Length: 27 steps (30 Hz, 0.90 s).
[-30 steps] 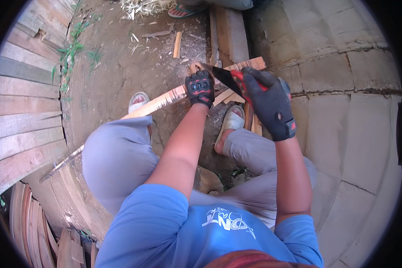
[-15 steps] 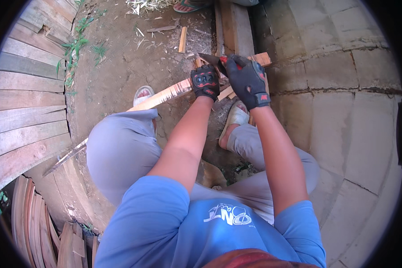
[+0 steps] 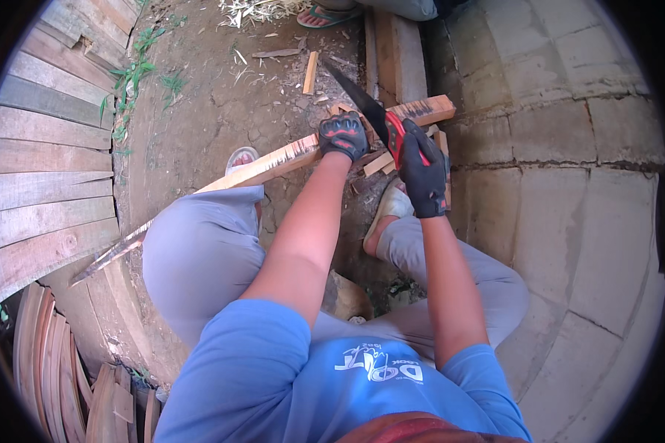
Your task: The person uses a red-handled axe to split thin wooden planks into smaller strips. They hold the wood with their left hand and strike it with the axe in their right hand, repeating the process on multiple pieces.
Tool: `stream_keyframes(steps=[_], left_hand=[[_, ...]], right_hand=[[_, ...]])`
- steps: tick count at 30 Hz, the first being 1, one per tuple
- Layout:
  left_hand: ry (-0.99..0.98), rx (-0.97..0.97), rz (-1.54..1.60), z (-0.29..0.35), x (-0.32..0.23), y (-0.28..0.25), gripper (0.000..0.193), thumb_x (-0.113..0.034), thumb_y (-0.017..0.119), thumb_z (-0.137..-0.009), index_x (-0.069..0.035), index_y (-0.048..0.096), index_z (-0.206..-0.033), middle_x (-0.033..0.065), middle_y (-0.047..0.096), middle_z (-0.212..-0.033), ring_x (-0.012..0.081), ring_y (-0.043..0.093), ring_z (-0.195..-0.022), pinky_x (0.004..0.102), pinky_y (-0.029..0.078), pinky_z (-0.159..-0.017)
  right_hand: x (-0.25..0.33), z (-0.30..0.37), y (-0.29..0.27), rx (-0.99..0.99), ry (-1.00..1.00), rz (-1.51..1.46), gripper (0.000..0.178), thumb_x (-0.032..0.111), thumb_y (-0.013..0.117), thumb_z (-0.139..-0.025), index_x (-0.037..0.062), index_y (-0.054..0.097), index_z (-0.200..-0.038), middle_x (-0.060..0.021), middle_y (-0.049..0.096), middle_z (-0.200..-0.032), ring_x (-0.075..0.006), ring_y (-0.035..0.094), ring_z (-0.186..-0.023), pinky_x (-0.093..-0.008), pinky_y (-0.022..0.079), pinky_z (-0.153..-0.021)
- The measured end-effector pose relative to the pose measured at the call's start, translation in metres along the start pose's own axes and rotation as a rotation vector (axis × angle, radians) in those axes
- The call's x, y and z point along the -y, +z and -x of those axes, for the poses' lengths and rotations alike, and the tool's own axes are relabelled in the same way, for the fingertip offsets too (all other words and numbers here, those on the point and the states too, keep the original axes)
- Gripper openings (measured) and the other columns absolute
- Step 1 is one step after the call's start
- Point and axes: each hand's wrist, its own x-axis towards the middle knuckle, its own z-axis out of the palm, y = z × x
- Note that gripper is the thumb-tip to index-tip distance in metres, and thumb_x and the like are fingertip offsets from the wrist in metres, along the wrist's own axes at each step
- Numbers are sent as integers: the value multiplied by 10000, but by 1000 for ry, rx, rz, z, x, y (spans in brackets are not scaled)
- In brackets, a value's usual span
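Head view, starting at the left: weathered planks [image 3: 44, 184] line that side, with a pile of slats [image 3: 52, 362] nearer the person. A long wooden beam [image 3: 281, 159] begins low on the left, is partly hidden by the left knee [image 3: 203, 258], and slants across in front of the person, its long axis running from near left to far right. The left hand [image 3: 343, 136], in a black and red glove, rests on the beam toward its right part, knuckles up; its grip looks closed over the wood, though the fingertips are hidden. The left forearm [image 3: 310, 221] reaches out fairly straight, slanting away to the right.

Just right of that hand, the dark blade of a saw [image 3: 358, 96] passes over the beam, tip pointing far and left, so the two long axes cross at a wide angle. Whether the teeth touch the wood, I cannot tell. The right hand [image 3: 424, 173], also gloved, is wrapped around the saw's red handle [image 3: 395, 136] on the near side of the beam; the left hand is the closer one to the wood. The right forearm [image 3: 451, 273] extends away, leaning slightly left. Loose offcuts [image 3: 380, 162] lie between the hands, and grey blockwork [image 3: 547, 214] fills the right side.
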Motion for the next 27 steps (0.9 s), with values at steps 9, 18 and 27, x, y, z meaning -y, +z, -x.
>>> stream_keyframes(steps=[9, 18, 27], left_hand=[[-8, 522, 134, -39, 23, -30, 515, -428, 804, -754, -85, 852, -1135, 141, 828, -1080, 296, 789, -994, 411, 605, -945], [133, 316, -47, -22, 17, -10, 585, -535, 829, -752, -104, 845, -1147, 172, 811, -1177, 328, 791, -1073, 434, 613, -992], [153, 276, -67, -13, 11, -15, 693, -607, 783, -743, -70, 821, -1179, 208, 792, -1211, 355, 769, -1135, 456, 617, -992]], right_hand=[[15, 11, 18, 43, 90, 112, 419, 299, 671, -1077, 64, 717, -1421, -200, 776, -1290, -260, 749, -1186, -387, 572, -994], [46, 23, -24, 173, 32, 269, 440, 343, 674, -1064, 62, 715, -1400, -231, 753, -1292, -394, 738, -1174, -465, 572, -996], [84, 67, -105, 163, 76, 297, 376, 279, 695, -1055, 58, 728, -1357, -208, 753, -1312, -381, 737, -1191, -446, 577, -998]])
